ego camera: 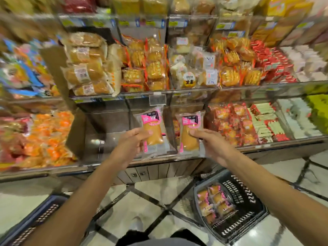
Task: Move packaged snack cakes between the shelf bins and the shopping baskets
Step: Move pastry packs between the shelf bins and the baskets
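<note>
My left hand (132, 144) pinches a pink-labelled snack cake (153, 129) in a clear wrapper, held up in front of the lower shelf. A second, matching snack cake (189, 132) is pinched by my right hand (211, 144) just to its right. Both packs hover over a clear-walled shelf bin (110, 137) whose inside looks mostly bare. On the floor at the lower right stands a black shopping basket (248, 201) holding several of the same pink cakes (214, 201). A blue basket (32, 221) shows at the lower left; its contents are hidden.
Shelf bins of wrapped breads (85, 68), orange-wrapped cakes (145, 68), red packs (230, 125) and orange packs (48, 139) surround the middle bin. Clear bin fronts (156, 98) line each shelf edge. The floor is pale tile with dark lines.
</note>
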